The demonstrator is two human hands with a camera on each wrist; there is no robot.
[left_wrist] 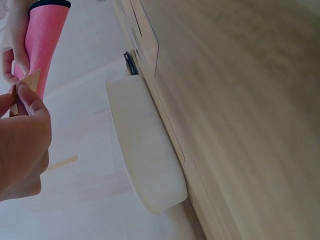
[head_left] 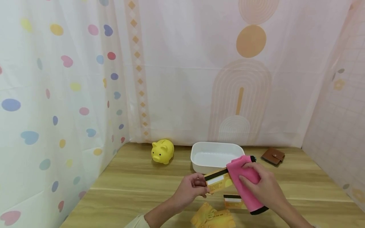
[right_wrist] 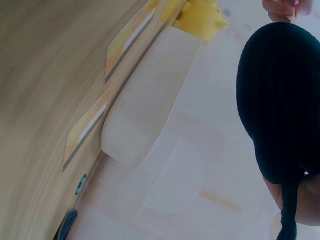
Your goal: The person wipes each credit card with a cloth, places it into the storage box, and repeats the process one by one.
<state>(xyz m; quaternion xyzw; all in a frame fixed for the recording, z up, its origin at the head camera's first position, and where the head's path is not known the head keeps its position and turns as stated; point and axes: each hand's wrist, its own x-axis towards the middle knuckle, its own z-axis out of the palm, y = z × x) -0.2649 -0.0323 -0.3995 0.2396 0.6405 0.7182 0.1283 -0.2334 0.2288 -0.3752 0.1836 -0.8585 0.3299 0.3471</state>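
My left hand (head_left: pixel 203 188) pinches a yellow bank card (head_left: pixel 217 181) with a black stripe by its left end, holding it above the table. My right hand (head_left: pixel 248 173) grips a pink cloth (head_left: pixel 244 186) with black trim, folded over the card's right end. In the left wrist view the left hand (left_wrist: pixel 22 142) holds the card's edge (left_wrist: pixel 26 86) against the pink cloth (left_wrist: pixel 46 37). The right wrist view is mostly filled by the cloth's black side (right_wrist: pixel 280 100); the right hand barely shows there.
More yellow cards lie on the wooden table (head_left: pixel 128 186): one (head_left: pixel 233 200) under the cloth, several (head_left: pixel 212 218) near the front edge. A white tray (head_left: pixel 199 148), a yellow piggy bank (head_left: pixel 162 151) and a brown wallet (head_left: pixel 272 156) stand at the back. Patterned curtains surround the table.
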